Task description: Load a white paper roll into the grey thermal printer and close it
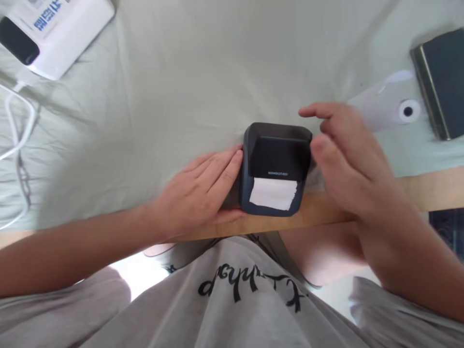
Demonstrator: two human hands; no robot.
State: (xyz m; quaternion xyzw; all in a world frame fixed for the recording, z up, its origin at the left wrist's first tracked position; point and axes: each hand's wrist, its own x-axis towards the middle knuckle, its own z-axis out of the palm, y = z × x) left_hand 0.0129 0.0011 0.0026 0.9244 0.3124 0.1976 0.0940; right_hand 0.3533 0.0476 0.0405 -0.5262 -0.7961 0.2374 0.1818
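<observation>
A dark label printer point(281, 157) with NIIMBOT lettering sits at the front edge of the cloth-covered table. A strip of white label paper point(273, 193) with a ragged edge shows below its black cover. My left hand point(203, 186) holds the printer's left side, its fingers laid along the side and its thumb at the front corner. At the printer's right side is my right hand point(350, 157), slightly blurred. Its index finger is stretched out and the other fingers are partly bent. The right thumb is close to the printer's edge; whether it touches I cannot tell.
A white device point(78, 41) with a dark panel stands at the upper left, with a white cable point(27, 125) beside it. To the right lie a pale, round-ended item point(382, 104) with a dark-centred disc and a dark, book-like case point(444, 82). The wooden table edge point(427, 188) runs along the front.
</observation>
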